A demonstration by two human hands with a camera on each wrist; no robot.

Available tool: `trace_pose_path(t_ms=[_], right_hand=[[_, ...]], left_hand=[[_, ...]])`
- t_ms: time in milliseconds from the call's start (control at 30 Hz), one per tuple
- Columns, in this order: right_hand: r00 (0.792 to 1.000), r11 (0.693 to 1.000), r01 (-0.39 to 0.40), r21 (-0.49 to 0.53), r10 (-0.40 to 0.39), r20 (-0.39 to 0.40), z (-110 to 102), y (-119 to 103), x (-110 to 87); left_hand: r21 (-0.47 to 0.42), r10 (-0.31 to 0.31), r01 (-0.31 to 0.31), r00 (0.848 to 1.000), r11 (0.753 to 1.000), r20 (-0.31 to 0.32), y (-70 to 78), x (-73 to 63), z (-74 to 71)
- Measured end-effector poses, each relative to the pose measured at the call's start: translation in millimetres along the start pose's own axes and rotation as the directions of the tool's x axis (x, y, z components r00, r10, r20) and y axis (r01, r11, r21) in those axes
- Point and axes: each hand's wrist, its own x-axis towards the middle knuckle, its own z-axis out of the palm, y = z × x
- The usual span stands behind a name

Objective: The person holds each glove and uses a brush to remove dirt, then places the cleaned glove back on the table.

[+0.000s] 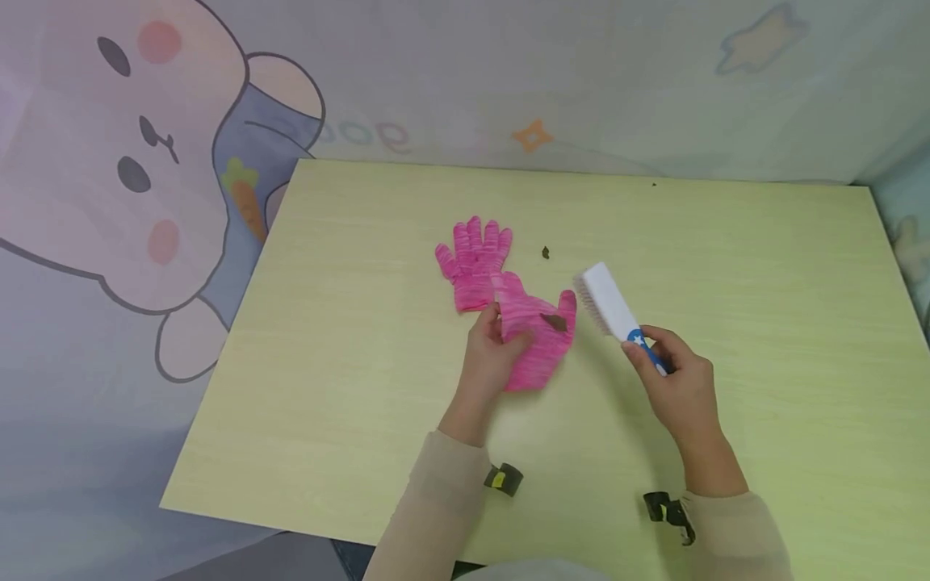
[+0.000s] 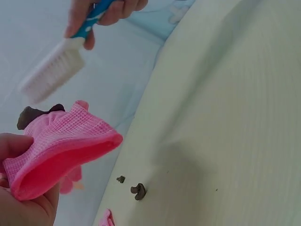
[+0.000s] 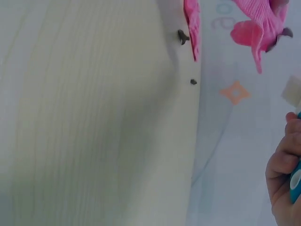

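Note:
My left hand (image 1: 490, 355) pinches a pink knitted glove (image 1: 534, 359) by its left side, lifted over the table. A dark brown clump (image 1: 555, 322) sticks to the glove; in the left wrist view the cuff gapes toward the camera. My right hand (image 1: 683, 383) grips a white brush (image 1: 612, 303) by its blue handle (image 2: 98, 14). The bristles face left toward the glove, a short gap apart from it. A second pink glove (image 1: 475, 262) lies flat on the table behind the held one, fingers pointing away.
Small dark clumps (image 2: 138, 191) lie on the pale yellow-green table (image 1: 327, 323), one (image 1: 546, 252) right of the flat glove. A tiny speck (image 1: 654, 185) is near the back edge. A printed curtain (image 1: 450, 89) hangs behind the table.

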Motion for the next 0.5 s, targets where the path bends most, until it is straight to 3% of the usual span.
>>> trace_pose_path(t_ms=[133,233,400,500], right_hand=[[0.996,0.996,0.033,0.088,-0.039,0.076,7.8,-6.6,-1.9],[0.993,0.994,0.065,0.084,-0.072,0.089,12.9,-13.8,-3.2],[0.994,0.991,0.094,0.096,-0.099,0.045,9.1,-37.5,-6.1],[0.992,0.986,0.118,0.119,-0.123,0.034,6.0,-45.4,-6.1]], left_hand=[[-0.054,-0.018,0.020,0.999,0.998,0.042,-1.6,0.7,0.9],[-0.096,-0.095,0.103,0.992,0.990,0.089,-2.0,-0.7,3.3],[-0.186,-0.220,0.255,0.957,0.949,0.187,-2.5,-3.0,6.8],[-0.254,-0.277,0.336,0.930,0.907,0.241,-4.4,-3.0,9.8]])
